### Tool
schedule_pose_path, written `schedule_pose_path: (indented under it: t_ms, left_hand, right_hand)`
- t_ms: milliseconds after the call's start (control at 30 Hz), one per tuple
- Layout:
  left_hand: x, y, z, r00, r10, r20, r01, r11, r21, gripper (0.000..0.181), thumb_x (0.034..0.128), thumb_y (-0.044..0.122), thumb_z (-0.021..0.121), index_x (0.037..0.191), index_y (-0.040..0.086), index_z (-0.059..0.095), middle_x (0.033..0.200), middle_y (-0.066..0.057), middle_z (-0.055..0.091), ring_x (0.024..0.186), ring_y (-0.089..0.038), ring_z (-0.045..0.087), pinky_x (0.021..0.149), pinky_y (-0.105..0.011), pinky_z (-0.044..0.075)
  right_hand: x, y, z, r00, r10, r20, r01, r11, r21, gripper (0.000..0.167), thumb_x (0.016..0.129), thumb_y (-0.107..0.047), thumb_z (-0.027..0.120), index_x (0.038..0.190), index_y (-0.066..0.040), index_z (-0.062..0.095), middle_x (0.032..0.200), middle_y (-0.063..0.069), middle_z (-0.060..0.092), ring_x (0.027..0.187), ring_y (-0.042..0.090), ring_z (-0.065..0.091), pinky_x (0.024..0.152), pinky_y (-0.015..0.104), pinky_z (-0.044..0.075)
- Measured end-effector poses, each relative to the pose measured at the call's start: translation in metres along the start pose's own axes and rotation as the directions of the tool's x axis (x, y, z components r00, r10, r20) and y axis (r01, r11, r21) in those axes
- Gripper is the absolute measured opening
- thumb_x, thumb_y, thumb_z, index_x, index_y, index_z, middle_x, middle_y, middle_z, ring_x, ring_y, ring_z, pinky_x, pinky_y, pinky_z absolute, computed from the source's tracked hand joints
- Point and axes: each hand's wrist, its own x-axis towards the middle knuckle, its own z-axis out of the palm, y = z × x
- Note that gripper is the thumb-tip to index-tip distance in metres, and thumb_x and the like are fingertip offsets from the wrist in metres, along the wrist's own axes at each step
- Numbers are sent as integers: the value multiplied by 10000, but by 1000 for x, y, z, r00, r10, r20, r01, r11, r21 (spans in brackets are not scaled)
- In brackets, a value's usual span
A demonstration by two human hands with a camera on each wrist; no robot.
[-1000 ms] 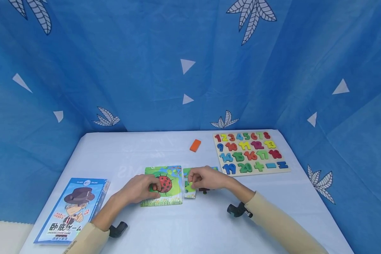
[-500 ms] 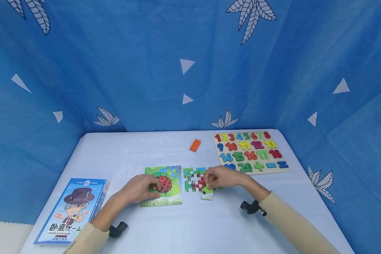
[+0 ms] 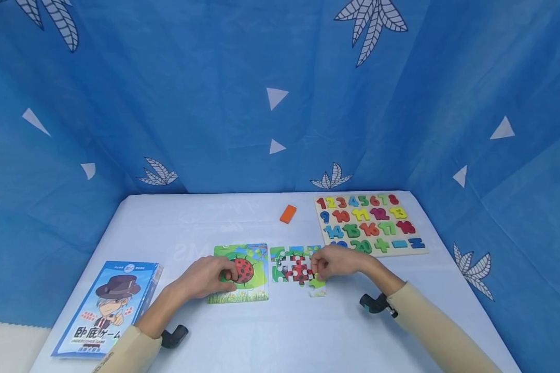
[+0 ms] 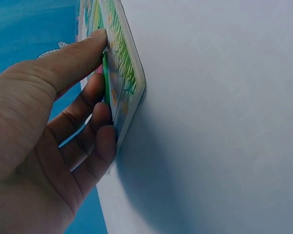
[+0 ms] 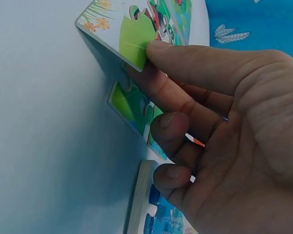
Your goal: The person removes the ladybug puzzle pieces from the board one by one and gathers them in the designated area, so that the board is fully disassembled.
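Note:
My left hand [image 3: 205,277] rests on the left part of a square ladybug picture board [image 3: 256,282], with thumb and fingertips touching its face. In the left wrist view the board's grassy edge [image 4: 129,78] shows beside the thumb. To the right of the board lies a jigsaw [image 3: 298,272] of joined pieces with a red ladybug and gaps between some of them. Over its right side, my right hand [image 3: 339,260] pinches a jigsaw piece [image 5: 134,41] between thumb and index finger. That piece is lime green and white with orange flowers; it is tilted, and its lower edge stands off the table.
Behind the right hand lies a wooden number board [image 3: 373,223] with coloured numerals. An orange block [image 3: 288,214] is further back. A blue game box [image 3: 107,311] lies at the left front. Blue cloth [image 3: 280,103] surrounds the white table [image 3: 270,342].
My right hand has moved right across the jigsaw with the piece, from its left side to its right side, uncovering the pieces there. The left hand has stayed on the board.

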Motion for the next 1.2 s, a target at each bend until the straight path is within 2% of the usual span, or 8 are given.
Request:
schedule_pose_path:
  t_ms: [400, 667, 1200]
  left_hand:
    - [1, 1, -1, 1000, -5, -1, 5, 1000, -1, 180, 791, 352, 859, 854, 329, 692, 774, 221, 565, 733, -25, 504, 660, -254, 421]
    - [0, 1, 1, 1000, -14, 2, 14, 1000, -4, 179, 791, 356, 858, 859, 332, 694, 778, 222, 566, 739, -33, 505, 660, -258, 422]
    - [0, 1, 2, 1000, -21, -2, 21, 1000, 6, 178, 793, 363, 855, 861, 344, 692, 784, 221, 574, 751, -37, 498, 670, -268, 415]
  right_hand:
    - [-6, 2, 5, 998, 46, -33, -47, 998, -29, 77, 895, -211, 774, 883, -231, 700, 758, -81, 628, 739, 122, 568, 663, 292, 467]
    - [-7, 1, 8, 998, 44, -40, -46, 998, -43, 102, 884, -193, 784, 872, -226, 689, 732, -67, 600, 703, 125, 547, 630, 276, 443]
    - [-9, -2, 11, 993, 96, -64, -103, 988, -118, 128, 873, -229, 801, 828, -248, 683, 700, -81, 573, 707, 111, 539, 628, 280, 427]
